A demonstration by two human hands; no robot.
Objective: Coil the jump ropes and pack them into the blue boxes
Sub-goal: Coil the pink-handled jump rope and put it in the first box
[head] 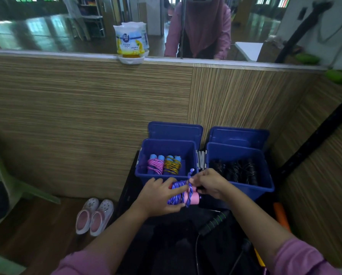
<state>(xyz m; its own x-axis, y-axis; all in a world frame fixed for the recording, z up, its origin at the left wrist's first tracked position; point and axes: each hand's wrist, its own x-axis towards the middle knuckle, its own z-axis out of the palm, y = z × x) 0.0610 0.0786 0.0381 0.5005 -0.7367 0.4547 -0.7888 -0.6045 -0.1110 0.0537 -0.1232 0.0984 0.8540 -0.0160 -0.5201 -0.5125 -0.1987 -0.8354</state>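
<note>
The left hand (158, 197) grips a purple jump rope (181, 192) coiled around its pink handles (193, 196), while the right hand (209, 182) pinches the rope's loose end just in front of the left blue box (166, 159). That box holds two coiled ropes; the right blue box (241, 165) holds black ropes.

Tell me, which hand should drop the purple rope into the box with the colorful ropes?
Probably the left hand. It holds the purple rope bundle around its pink handles and sits just below the left box. The right hand only pinches the rope's loose end.
</note>
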